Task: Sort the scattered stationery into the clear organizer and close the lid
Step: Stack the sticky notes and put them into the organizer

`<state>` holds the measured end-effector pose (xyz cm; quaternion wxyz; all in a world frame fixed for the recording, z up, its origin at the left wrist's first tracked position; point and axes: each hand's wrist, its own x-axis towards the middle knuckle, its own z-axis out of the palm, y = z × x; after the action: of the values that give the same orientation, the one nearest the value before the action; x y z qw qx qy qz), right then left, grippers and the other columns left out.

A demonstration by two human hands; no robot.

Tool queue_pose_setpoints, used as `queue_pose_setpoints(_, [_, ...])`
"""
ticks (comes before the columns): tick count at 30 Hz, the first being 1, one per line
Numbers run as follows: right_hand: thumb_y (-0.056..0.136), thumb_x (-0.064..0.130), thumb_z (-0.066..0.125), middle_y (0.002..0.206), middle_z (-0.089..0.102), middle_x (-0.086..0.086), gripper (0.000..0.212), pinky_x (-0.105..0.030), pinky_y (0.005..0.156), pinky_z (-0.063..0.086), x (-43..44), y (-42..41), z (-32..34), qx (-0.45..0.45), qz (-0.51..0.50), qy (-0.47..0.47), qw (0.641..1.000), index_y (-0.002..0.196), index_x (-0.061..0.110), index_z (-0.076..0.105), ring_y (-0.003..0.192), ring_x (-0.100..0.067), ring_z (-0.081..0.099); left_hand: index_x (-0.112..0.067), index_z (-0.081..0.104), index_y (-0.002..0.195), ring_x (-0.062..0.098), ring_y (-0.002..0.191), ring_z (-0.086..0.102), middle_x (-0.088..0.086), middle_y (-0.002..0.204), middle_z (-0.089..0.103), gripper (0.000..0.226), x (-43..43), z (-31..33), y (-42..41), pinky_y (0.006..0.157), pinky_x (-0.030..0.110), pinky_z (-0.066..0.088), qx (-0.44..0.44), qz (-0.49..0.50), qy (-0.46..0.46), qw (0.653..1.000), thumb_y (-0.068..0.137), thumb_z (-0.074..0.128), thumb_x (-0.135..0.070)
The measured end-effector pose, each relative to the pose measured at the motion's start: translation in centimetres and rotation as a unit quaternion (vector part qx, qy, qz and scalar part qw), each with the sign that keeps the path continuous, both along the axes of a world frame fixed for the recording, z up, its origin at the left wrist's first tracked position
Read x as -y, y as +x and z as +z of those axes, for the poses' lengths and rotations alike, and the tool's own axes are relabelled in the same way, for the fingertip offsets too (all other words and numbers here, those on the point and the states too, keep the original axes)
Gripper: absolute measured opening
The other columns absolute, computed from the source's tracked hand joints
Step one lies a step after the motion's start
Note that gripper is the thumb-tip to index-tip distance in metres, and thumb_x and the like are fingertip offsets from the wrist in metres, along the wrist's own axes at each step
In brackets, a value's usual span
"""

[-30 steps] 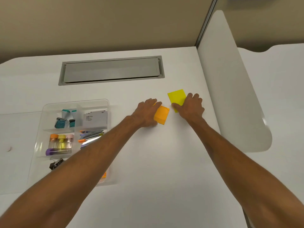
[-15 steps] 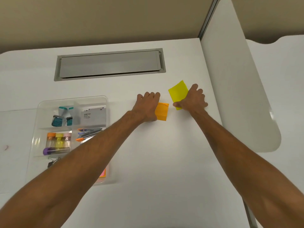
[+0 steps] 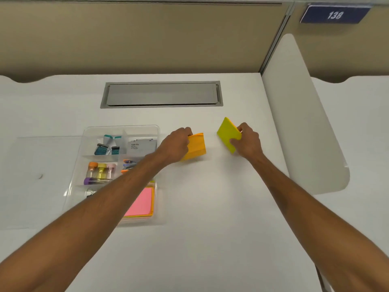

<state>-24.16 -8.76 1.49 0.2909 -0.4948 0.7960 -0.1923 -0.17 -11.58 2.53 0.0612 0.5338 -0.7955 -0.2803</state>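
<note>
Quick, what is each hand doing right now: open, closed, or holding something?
The left hand grips the orange sticky notes.
The right hand grips the yellow sticky notes.

L hand (image 3: pixel 175 145) grips orange pad (image 3: pixel 196 145); R hand (image 3: pixel 247 142) yellow pad (image 3: pixel 228 132).

Both bare forearms extend forward over the desk (image 3: pixel 210 197); the left hand (image 3: pixel 176 144) grips an orange pad (image 3: pixel 197 145), the right hand (image 3: pixel 247 142) a tilted yellow pad (image 3: pixel 228 132).

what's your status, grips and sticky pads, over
Left grip holds the orange square sticky-note pad. Right grip pinches the yellow square sticky-note pad, tilted up. Clear plastic organizer open; left forearm crosses over it.
</note>
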Motion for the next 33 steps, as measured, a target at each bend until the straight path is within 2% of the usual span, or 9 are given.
queue_pose_setpoints(4, [0.079,0.011,0.065,0.089,0.062,-0.007,0.021,-0.035,0.065,0.048,-1.4,3.1,1.1,0.034,0.050,-0.025,0.998,0.099,0.013,0.061,0.081,-0.029,0.060,-0.011,0.063,0.110,0.027,0.097,0.056,0.009,0.107,0.064,0.023,-1.6,1.7,6.0,0.080,0.037,0.047,-0.004,0.047,0.005,0.999,0.092,0.049,-0.007])
queue_pose_setpoints(7, [0.081,0.009,0.063,0.089,0.061,-0.005,0.019,-0.029,0.064,0.042,-2.3,5.8,1.4,0.052,0.089,-0.037,0.994,0.099,0.013,0.062,0.079,-0.025,0.056,-0.013,0.067,0.107,0.024,0.096,0.057,0.004,0.102,0.064,0.026,-3.3,2.5,10.0,0.076,0.031,0.044,-0.002,0.078,0.030,0.996,0.087,0.051,-0.006])
queue_pose_setpoints(10, [0.083,0.006,0.058,0.090,0.062,-0.006,0.019,-0.028,0.067,0.042,-3.0,8.7,1.9,0.060,0.123,-0.049,0.989,0.100,0.012,0.063,0.081,-0.025,0.057,-0.016,0.071,0.098,0.021,0.086,0.060,0.000,0.090,0.066,0.027,-5.2,3.2,13.3,0.067,0.027,0.044,0.007,0.062,0.067,0.996,0.081,0.054,-0.004])
queue_pose_setpoints(13, [0.083,0.005,0.056,0.088,0.062,-0.005,0.019,-0.026,0.062,0.040,-3.7,11.3,2.5,0.073,0.146,-0.056,0.985,0.097,0.014,0.062,0.079,-0.024,0.057,-0.018,0.070,0.084,0.018,0.077,0.060,-0.002,0.079,0.066,0.021,-6.7,3.3,15.7,0.059,0.025,0.042,0.022,0.047,0.099,0.994,0.077,0.058,-0.004])
queue_pose_setpoints(16, [0.083,0.005,0.056,0.089,0.062,-0.005,0.017,-0.025,0.059,0.040,-4.3,13.5,3.0,0.077,0.170,-0.066,0.980,0.097,0.014,0.062,0.079,-0.023,0.057,-0.018,0.073,0.090,0.015,0.079,0.061,-0.004,0.085,0.067,0.023,-8.0,2.7,16.8,0.056,0.021,0.042,0.059,0.027,0.110,0.992,0.076,0.059,-0.006])
queue_pose_setpoints(21, [0.083,0.005,0.057,0.091,0.064,-0.006,0.018,-0.027,0.065,0.040,-5.3,16.3,3.5,0.078,0.187,-0.067,0.977,0.099,0.012,0.064,0.081,-0.024,0.057,-0.019,0.072,0.102,0.010,0.081,0.057,-0.006,0.092,0.068,0.026,-9.5,1.2,17.1,0.066,0.024,0.045,0.094,-0.020,0.082,0.992,0.079,0.064,-0.012])
queue_pose_setpoints(25, [0.090,0.011,0.057,0.088,0.064,-0.002,0.011,-0.026,0.069,0.039,-6.1,17.9,3.5,0.083,0.196,-0.081,0.974,0.096,0.012,0.066,0.081,-0.020,0.057,-0.021,0.065,0.094,0.009,0.079,0.056,-0.011,0.082,0.059,0.019,-10.4,0.3,17.1,0.056,0.017,0.036,0.076,-0.030,0.079,0.994,0.080,0.068,-0.010])
queue_pose_setpoints(29, [0.095,0.017,0.054,0.088,0.064,-0.001,0.015,-0.026,0.065,0.038,-6.8,18.9,3.4,0.085,0.196,-0.093,0.973,0.092,0.011,0.067,0.081,-0.018,0.056,-0.019,0.068,0.094,0.015,0.086,0.060,-0.003,0.091,0.066,0.013,-11.1,-0.7,17.4,0.065,0.026,0.041,0.083,-0.043,0.030,0.995,0.081,0.070,-0.019])
queue_pose_setpoints(33, [0.095,0.017,0.055,0.085,0.061,0.001,0.016,-0.025,0.063,0.038,-7.2,19.9,3.4,0.084,0.188,-0.088,0.975,0.089,0.012,0.069,0.080,-0.018,0.053,-0.019,0.070,0.110,0.019,0.097,0.060,0.000,0.107,0.067,0.033,-11.7,-1.0,17.8,0.076,0.033,0.047,0.070,-0.036,-0.008,0.997,0.081,0.072,-0.035])
